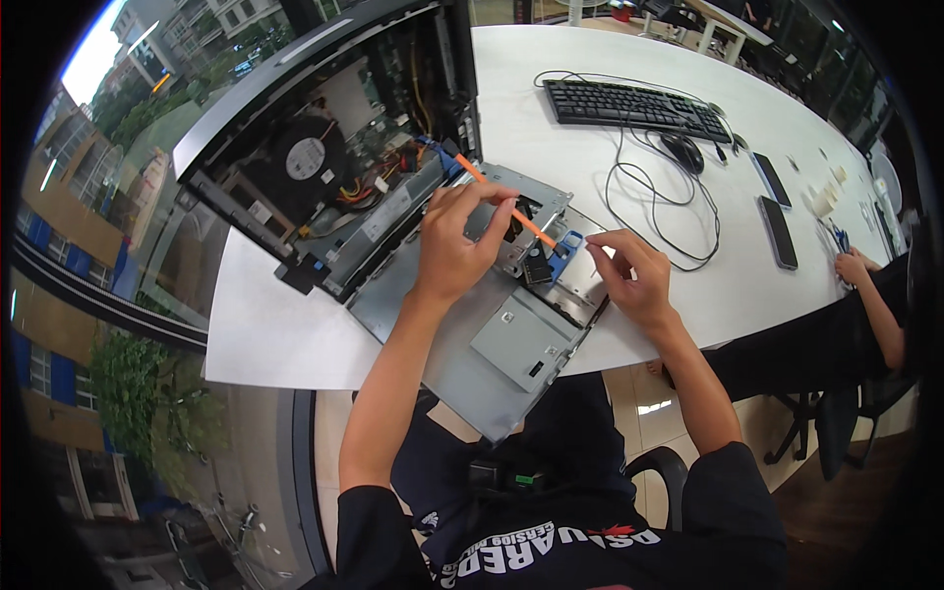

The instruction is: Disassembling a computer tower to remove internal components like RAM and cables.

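Observation:
An orange flat cable (pixel 534 227) runs from the inside of an open desktop computer case (pixel 324 177) to a blue drive bracket (pixel 568 253) on the metal drive cage (pixel 539 187). My left hand (pixel 457 241) is closed, thumb and index finger pinching the cable partway along. Just right of the blue bracket, my right hand (pixel 637 280) is closed in a pinch; what its fingertips hold, if anything, is too small to make out. A black connector (pixel 536 270) sits beside the bracket. The metal side panel (pixel 452 379) lies below my hands, overhanging the table edge.
On the white table (pixel 295 344) lie a black keyboard (pixel 639 106), a mouse (pixel 681 152) with looped cable and two dark phones (pixel 777 233). Another person's hand (pixel 854 265) holds a blue-handled tool at the right edge. A window stands at left.

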Available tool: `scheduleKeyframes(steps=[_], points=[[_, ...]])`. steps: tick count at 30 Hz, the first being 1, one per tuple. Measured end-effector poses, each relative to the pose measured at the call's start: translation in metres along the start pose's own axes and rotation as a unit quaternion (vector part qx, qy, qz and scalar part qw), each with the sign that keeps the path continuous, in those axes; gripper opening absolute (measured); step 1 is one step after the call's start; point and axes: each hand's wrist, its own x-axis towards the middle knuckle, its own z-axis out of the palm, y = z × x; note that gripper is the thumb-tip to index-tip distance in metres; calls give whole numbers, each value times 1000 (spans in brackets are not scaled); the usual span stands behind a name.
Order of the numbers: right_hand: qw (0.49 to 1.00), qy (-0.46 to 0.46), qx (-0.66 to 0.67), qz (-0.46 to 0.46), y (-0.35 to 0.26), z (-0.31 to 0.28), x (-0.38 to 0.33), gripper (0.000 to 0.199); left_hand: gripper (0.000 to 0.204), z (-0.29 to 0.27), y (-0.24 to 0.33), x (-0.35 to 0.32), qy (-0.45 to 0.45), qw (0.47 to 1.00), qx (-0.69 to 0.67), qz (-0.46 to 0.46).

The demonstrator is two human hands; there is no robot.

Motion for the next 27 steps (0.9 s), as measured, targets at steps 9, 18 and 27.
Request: scheduleKeyframes(steps=[9, 18, 27], points=[[1000, 26, 11, 6, 4, 2, 0, 14, 13, -36, 3, -1, 49, 947, -252, -192], [997, 71, 39, 7, 4, -15, 1, 11, 32, -115, 33, -45, -137, 937, -54, -316], [965, -71, 195, -160, -99, -17, -94, 20, 49, -134, 44, -55, -218, 903, 76, -363]])
